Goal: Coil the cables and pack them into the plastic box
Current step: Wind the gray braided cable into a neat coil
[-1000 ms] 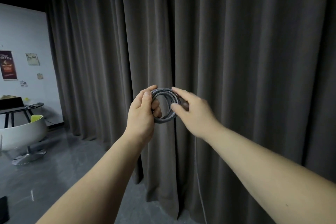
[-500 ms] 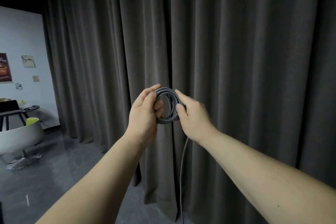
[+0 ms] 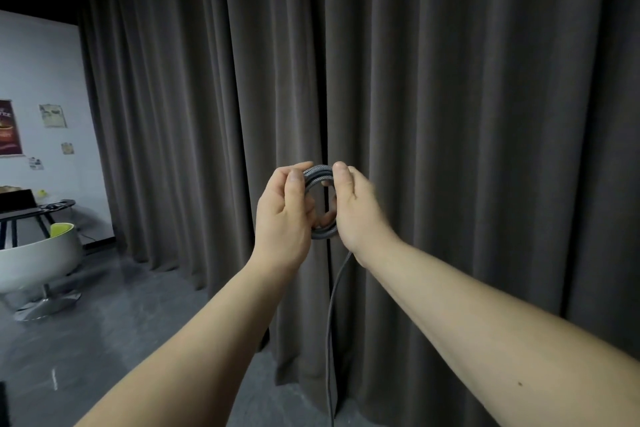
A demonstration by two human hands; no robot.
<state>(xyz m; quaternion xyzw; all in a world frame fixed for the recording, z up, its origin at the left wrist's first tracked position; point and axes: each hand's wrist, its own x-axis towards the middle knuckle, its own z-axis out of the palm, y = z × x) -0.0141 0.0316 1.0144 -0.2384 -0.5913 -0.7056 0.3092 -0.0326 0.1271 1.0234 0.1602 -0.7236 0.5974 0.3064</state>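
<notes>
A grey braided cable (image 3: pixel 317 173) is wound into a small coil held up in front of a dark curtain. My left hand (image 3: pixel 284 215) grips the coil's left side, thumb over the top strands. My right hand (image 3: pixel 358 211) pinches the coil's right side, fingers curled through the loop. A loose tail of the cable (image 3: pixel 331 329) hangs from under my right hand straight down and leaves the frame at the bottom. The plastic box is not in view.
A dark grey curtain (image 3: pixel 450 114) fills the background close behind my hands. At the left stand a white round chair (image 3: pixel 38 256) and a black table (image 3: pixel 34 210) against a white wall with posters. The floor (image 3: pixel 104 340) is grey and glossy.
My right hand has moved up the coil's right side and closed in on it. The hanging tail has come into view below my right hand. The coil sits a little tighter between both hands.
</notes>
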